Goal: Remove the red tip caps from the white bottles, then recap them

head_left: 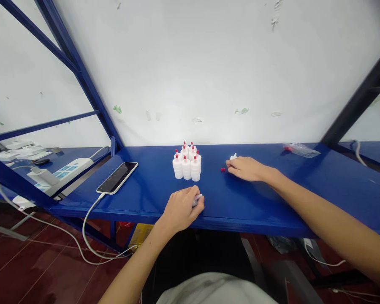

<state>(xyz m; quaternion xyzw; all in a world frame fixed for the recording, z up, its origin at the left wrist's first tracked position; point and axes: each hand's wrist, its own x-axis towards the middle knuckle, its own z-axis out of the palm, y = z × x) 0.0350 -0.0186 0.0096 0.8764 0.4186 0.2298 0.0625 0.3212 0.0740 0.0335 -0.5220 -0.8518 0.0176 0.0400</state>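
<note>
My left hand (183,207) is closed around a small white squeeze bottle (196,200) near the table's front edge. The bottle's pale nozzle shows bare, without a red cap, and most of its body is hidden by my fingers. Farther right, my right hand (248,168) rests low over the tabletop with its fingers drawn together; what they hold, if anything, is hidden. Just left of those fingertips lie small red caps (223,169). Behind the fingers a white nozzle piece (233,156) shows partly. A cluster of several white bottles (186,168) with red tips stands upright at mid-table.
A charging phone (118,177) lies on the blue table (152,202) at left, its white cable hanging over the edge. A clear plastic bag (302,150) with red bits lies back right. Beyond the left frame post is a power strip (66,171). A white wall stands behind.
</note>
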